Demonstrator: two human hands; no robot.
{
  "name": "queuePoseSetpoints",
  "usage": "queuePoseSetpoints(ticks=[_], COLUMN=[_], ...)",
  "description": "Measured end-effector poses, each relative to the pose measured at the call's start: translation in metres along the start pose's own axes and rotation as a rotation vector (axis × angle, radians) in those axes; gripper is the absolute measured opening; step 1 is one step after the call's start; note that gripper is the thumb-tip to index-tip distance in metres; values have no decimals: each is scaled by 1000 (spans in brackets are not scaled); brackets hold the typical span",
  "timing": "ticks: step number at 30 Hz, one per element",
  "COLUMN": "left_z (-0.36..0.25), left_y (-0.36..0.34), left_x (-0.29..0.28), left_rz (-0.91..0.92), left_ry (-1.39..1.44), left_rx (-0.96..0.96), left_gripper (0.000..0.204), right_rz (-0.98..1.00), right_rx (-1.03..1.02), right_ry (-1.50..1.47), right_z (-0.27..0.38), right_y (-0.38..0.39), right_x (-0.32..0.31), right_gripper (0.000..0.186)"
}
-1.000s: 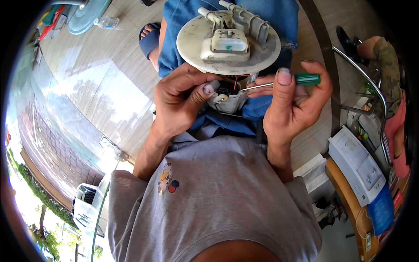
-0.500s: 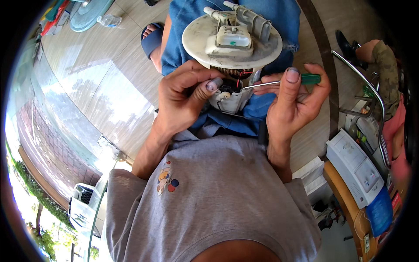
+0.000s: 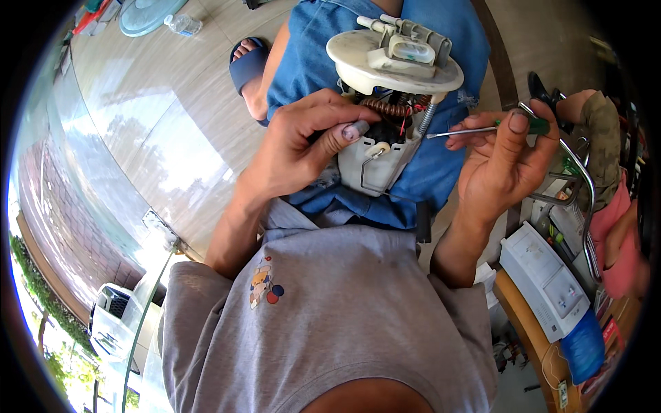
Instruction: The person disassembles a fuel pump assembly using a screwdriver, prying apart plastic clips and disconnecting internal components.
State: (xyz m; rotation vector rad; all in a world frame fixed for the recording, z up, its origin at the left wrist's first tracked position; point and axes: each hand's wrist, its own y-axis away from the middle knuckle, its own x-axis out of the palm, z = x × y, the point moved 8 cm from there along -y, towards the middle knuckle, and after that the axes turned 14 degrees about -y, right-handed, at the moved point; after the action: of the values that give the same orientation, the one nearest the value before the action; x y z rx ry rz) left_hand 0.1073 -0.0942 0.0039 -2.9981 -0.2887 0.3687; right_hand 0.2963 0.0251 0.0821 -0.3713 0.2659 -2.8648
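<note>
A fuel pump module [image 3: 370, 169] with a round off-white top flange [image 3: 358, 60] rests between my legs, tilted. Below the flange show a brown coiled hose [image 3: 387, 108], red wires, a metal spring [image 3: 427, 118] and a white cup-shaped housing with a float arm of bent wire. My left hand [image 3: 303, 141] grips the module's left side, thumb and fingers pinched at its upper housing; the fingertips are partly hidden. In my right hand [image 3: 499, 162] is a screwdriver [image 3: 468, 132] with a green handle, held between thumb and fingers. Its tip points left, apart from the module, beside the spring.
A person [image 3: 606, 138] sits close at the right, behind a curved metal chair rail [image 3: 585, 179]. A white machine [image 3: 547, 282] and a blue bag [image 3: 582, 347] are on a wooden desk. At the upper left, a plastic bottle [image 3: 184, 25] lies on the tiled floor.
The screwdriver's tip has drawn out of the module and moved right with my right hand. The module has tilted and shifted right, showing more of its coil and housing.
</note>
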Motion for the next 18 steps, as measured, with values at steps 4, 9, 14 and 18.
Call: queuePoseSetpoints(ticks=[4,9,14,18], left_z=[1,1,5,8], left_y=[3,-3,-9,-15], left_x=[-3,-4,-4,-5], left_rz=[104,113,68,92], left_ry=[-63,-77,-99,-61], left_rx=[49,71,92,67], left_gripper=[28,39,45,43], right_rz=[71,80,147,256], right_rx=[-10,-1,-101,-215], right_ry=[1,142,297,227], right_z=[4,8,21,33], right_y=[6,9,4,12], right_x=[5,2,4,24], right_gripper=[44,46,51,57])
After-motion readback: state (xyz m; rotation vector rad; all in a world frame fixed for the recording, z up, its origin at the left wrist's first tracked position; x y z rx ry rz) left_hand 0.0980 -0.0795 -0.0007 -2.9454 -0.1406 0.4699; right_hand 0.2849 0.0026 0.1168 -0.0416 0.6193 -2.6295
